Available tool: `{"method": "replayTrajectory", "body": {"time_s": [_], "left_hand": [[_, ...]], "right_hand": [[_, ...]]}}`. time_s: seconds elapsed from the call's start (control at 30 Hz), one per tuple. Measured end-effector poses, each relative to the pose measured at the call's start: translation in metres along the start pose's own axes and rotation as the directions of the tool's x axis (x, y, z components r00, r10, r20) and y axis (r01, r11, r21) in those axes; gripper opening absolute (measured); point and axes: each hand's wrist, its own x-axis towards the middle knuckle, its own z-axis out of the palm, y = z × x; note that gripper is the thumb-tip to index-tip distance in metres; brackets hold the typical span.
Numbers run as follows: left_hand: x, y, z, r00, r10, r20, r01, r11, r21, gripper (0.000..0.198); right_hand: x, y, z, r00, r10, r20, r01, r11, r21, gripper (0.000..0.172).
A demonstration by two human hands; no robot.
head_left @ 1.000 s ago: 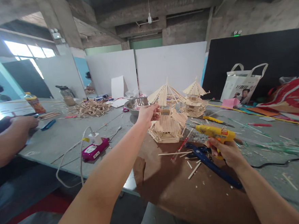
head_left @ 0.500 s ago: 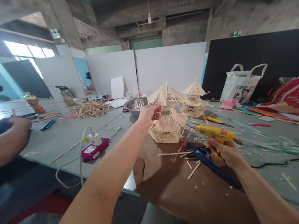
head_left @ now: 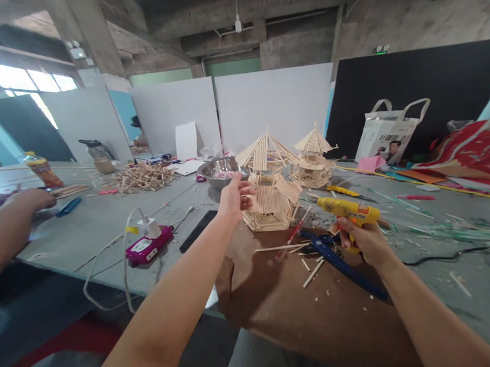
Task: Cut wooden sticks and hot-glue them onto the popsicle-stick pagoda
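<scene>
Two pavilions (head_left: 271,200), mid-frame; one left hand (head_left: 233,200), fingers loose, beside the nearer; one right hand (head_left: 366,243), clasping one glue gun (head_left: 347,209), centre right.

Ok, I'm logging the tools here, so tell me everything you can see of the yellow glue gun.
The glue gun is yellow and plastic-looking, with a small orange-red light on its side. The right hand grips its handle, body roughly level and nozzle aimed toward the nearer stick pavilion; whether the tip touches it is unclear.
</scene>
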Motion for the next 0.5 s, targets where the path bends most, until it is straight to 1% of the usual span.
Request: {"method": "replayTrajectory", "body": {"time_s": [0.07,0.1,0.13,0.17,0.2,0.23,0.3,0.33,0.37,0.4,0.43,0.47,0.5], "left_hand": [[-0.014,-0.015,0.0,0.993,0.117,-0.02,-0.115,0.992,0.049,0.03],[-0.021,-0.023,0.001,0.987,0.16,-0.001,-0.159,0.981,0.107,0.026],[-0.028,-0.031,0.004,0.981,0.183,0.059,-0.191,0.961,0.2,0.023],[-0.035,-0.04,0.007,0.972,0.188,0.143,-0.225,0.92,0.322,0.02],[-0.041,-0.048,0.011,0.952,0.164,0.257,-0.268,0.851,0.452,0.018],[-0.047,-0.055,0.014,0.918,0.15,0.366,-0.346,0.752,0.56,0.018],[-0.054,-0.067,0.021,0.808,0.133,0.574,-0.558,0.484,0.673,0.015],[-0.056,-0.072,0.022,0.766,0.125,0.631,-0.631,0.338,0.698,0.013],[-0.057,-0.075,0.023,0.738,0.112,0.665,-0.673,0.195,0.714,0.012],[-0.057,-0.077,0.022,0.731,0.095,0.675,-0.682,0.069,0.728,0.014],[-0.056,-0.079,0.021,0.74,0.075,0.669,-0.669,-0.032,0.743,0.016],[-0.055,-0.081,0.018,0.754,0.052,0.655,-0.647,-0.108,0.754,0.017],[-0.053,-0.082,0.015,0.768,0.03,0.64,-0.629,-0.158,0.761,0.018]], "right_hand": [[0.002,0.001,-0.001,1.0,-0.018,-0.01,0.019,0.999,0.028,0.024],[0.003,0.002,-0.002,0.999,-0.028,-0.02,0.029,0.998,0.047,0.024],[0.005,0.002,-0.004,0.999,-0.036,-0.036,0.038,0.997,0.066,0.023],[0.006,0.003,-0.005,0.998,-0.039,-0.056,0.044,0.996,0.082,0.023],[0.007,0.004,-0.006,0.996,-0.037,-0.078,0.045,0.994,0.096,0.024],[0.008,0.004,-0.007,0.994,-0.031,-0.101,0.042,0.993,0.109,0.024],[0.01,0.004,-0.009,0.991,-0.017,-0.136,0.035,0.991,0.132,0.024],[0.011,0.004,-0.009,0.989,-0.016,-0.147,0.037,0.989,0.142,0.025],[0.011,0.004,-0.01,0.988,-0.017,-0.154,0.041,0.988,0.15,0.025],[0.012,0.004,-0.01,0.987,-0.02,-0.16,0.045,0.987,0.155,0.025],[0.012,0.004,-0.01,0.986,-0.021,-0.164,0.047,0.986,0.157,0.026],[0.012,0.003,-0.01,0.986,-0.02,-0.168,0.047,0.987,0.156,0.026],[0.012,0.003,-0.01,0.985,-0.02,-0.169,0.046,0.987,0.154,0.027]]}}
